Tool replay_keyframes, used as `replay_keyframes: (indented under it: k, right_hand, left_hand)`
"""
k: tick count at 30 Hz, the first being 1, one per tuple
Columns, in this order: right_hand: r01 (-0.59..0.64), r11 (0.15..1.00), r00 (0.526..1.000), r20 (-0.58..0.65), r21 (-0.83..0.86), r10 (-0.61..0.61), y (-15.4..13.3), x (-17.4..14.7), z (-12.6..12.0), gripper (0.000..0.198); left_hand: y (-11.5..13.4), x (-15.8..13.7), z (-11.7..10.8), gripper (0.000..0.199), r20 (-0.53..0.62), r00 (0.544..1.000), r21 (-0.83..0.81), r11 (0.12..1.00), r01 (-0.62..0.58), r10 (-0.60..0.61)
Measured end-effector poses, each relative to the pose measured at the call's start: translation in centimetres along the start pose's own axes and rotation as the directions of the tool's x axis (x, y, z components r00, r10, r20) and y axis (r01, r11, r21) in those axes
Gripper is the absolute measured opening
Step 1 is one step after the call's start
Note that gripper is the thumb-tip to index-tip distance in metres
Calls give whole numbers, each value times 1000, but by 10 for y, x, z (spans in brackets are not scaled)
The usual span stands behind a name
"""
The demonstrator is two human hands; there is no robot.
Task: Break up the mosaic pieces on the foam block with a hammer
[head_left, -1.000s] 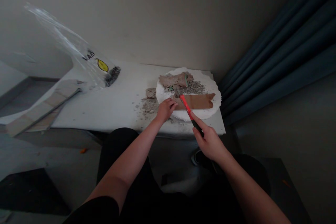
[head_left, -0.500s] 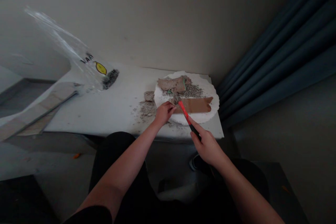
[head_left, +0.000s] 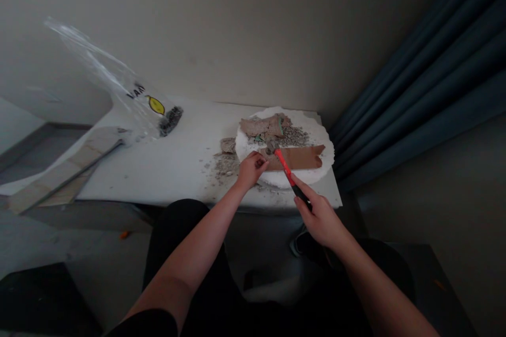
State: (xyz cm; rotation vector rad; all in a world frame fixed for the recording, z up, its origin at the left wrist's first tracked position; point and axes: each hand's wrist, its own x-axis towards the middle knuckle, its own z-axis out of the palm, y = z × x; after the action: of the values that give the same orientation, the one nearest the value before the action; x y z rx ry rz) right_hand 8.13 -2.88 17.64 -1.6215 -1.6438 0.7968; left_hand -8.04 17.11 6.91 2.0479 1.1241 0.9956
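My right hand is wrapped round the black grip of a hammer with a red handle. The grey hammer head lies over the left end of a brown cardboard strip. Beside the head, my left hand has its fingers pinched together at the strip's left end; what they hold is too small to make out. Under the strip is a white scalloped board. Behind the hammer head sit a crumbly brown slab with green bits and a heap of grey fragments.
Grey crumbs and a small chunk lie left of the board on the white table. A clear plastic bag holding dark bits stands at the back left, near a thin dark rod. Blue curtains hang right.
The whole view has shifted slightly to the right. Both hands stay in nearly the same place over the board, the hammer head still close to my left fingers.
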Motion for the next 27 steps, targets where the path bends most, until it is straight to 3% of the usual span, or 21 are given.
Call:
replay_keyframes:
  k: [22, 27]
  right_hand:
    - [2, 997, 999, 50, -77, 2, 1, 0, 11, 61]
    - [-10, 996, 998, 62, -87, 16, 2, 1, 13, 62]
  left_hand:
    - [-2, 0, -4, 5, 45, 998, 6, 999, 51, -51]
    - [-4, 3, -15, 34, -65, 983, -11, 985, 171, -171]
